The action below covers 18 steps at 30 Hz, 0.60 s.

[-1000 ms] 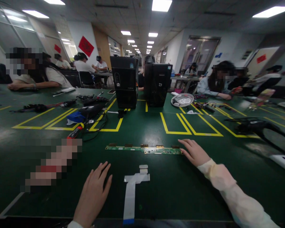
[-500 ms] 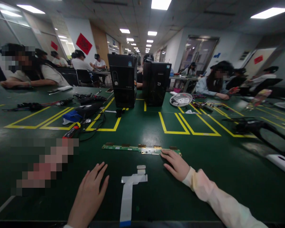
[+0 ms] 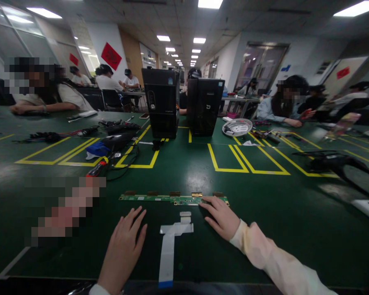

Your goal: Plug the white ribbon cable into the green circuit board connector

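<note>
A long, narrow green circuit board with brown flex tabs along its far edge lies crosswise on the green table. The fingertips of my right hand rest at its right part, fingers stretched out and covering a little of it. My left hand lies palm down, fingers spread, nearer to me than the board's left half and apart from it. Between my hands is a white flat ribbon cable with a blue end. It is folded at the top, where a small connector shows.
Two black computer towers stand at the table's far side. Beside them lies a round white slotted part. To the left are dark cables and a red-black tool, next to a blurred-out patch. A black frame lies right. Other people sit around.
The circuit board has shifted left and slightly toward me, with my right hand moving along at its right part. My left hand and the ribbon cable stay about where they were.
</note>
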Tool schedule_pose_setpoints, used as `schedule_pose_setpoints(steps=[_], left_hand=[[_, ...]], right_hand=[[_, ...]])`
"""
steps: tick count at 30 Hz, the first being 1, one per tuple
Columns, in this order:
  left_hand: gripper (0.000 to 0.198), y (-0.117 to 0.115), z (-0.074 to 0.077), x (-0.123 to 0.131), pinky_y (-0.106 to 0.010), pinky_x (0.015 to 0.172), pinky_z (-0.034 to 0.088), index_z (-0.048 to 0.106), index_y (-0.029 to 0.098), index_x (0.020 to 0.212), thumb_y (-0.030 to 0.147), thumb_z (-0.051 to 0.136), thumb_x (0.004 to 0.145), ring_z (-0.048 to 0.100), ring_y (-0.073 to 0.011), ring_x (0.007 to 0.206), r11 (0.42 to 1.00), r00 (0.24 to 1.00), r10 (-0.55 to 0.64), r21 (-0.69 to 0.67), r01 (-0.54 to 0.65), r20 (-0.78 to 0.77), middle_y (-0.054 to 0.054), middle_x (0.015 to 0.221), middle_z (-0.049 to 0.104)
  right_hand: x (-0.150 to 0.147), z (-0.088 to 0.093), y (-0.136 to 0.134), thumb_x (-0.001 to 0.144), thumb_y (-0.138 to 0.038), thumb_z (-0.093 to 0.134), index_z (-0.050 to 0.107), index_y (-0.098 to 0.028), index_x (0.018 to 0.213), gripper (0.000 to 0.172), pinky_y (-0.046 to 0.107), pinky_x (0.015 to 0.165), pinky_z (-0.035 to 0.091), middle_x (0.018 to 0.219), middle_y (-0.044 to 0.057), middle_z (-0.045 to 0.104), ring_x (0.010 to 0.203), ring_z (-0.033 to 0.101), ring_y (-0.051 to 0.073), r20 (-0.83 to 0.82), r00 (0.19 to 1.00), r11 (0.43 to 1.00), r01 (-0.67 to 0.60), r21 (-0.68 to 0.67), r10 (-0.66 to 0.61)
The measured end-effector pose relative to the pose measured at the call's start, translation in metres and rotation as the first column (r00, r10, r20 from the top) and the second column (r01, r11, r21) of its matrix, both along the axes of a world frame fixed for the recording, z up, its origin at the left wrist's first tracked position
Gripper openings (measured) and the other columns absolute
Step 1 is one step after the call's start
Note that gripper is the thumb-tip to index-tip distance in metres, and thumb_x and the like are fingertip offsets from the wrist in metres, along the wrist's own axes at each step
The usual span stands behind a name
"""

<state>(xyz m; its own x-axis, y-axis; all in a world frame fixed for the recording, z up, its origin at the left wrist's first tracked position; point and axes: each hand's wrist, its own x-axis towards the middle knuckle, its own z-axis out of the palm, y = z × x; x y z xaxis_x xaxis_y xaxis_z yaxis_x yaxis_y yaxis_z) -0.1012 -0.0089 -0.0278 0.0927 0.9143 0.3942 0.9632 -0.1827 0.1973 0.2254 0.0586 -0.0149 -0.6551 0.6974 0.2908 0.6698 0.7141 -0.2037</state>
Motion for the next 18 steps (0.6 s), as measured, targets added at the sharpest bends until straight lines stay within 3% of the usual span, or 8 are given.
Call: schedule_pose_setpoints(steps=[6,9,18], left_hand=[[0.041,-0.010,0.014,0.063,-0.045,0.105,0.041,0.048,0.024,0.133,0.031,0.042,0.093,0.047,-0.0228,0.127,0.963,0.963,-0.269,-0.008,0.270,0.015,-0.006,0.137,0.053],[0.042,-0.011,0.018,0.088,-0.045,0.104,0.043,0.046,0.023,0.134,0.031,0.041,0.093,0.049,-0.0225,0.126,0.939,0.940,-0.340,-0.048,0.339,-0.005,-0.007,0.137,0.053],[0.046,-0.005,0.010,0.117,-0.045,0.101,0.046,0.045,0.016,0.134,0.030,0.046,0.091,0.049,-0.0257,0.126,0.928,0.930,-0.365,-0.096,0.360,-0.047,-0.011,0.137,0.052]], right_hand=[[0.005,-0.009,0.003,0.094,-0.031,0.038,0.051,-0.014,0.129,0.041,0.051,0.104,0.037,0.136,0.017,0.043,0.127,0.040,0.027,-0.015,1.000,0.999,0.018,0.035,-0.018],[0.007,-0.012,0.004,0.094,-0.033,0.038,0.048,-0.017,0.132,0.043,0.050,0.105,0.036,0.137,0.015,0.044,0.127,0.040,0.026,-0.009,1.000,1.000,0.016,0.017,-0.016],[0.008,-0.007,0.006,0.093,-0.032,0.041,0.050,-0.020,0.132,0.042,0.048,0.108,0.033,0.137,0.013,0.046,0.128,0.041,0.024,0.021,1.000,1.000,0.022,-0.019,-0.021]])
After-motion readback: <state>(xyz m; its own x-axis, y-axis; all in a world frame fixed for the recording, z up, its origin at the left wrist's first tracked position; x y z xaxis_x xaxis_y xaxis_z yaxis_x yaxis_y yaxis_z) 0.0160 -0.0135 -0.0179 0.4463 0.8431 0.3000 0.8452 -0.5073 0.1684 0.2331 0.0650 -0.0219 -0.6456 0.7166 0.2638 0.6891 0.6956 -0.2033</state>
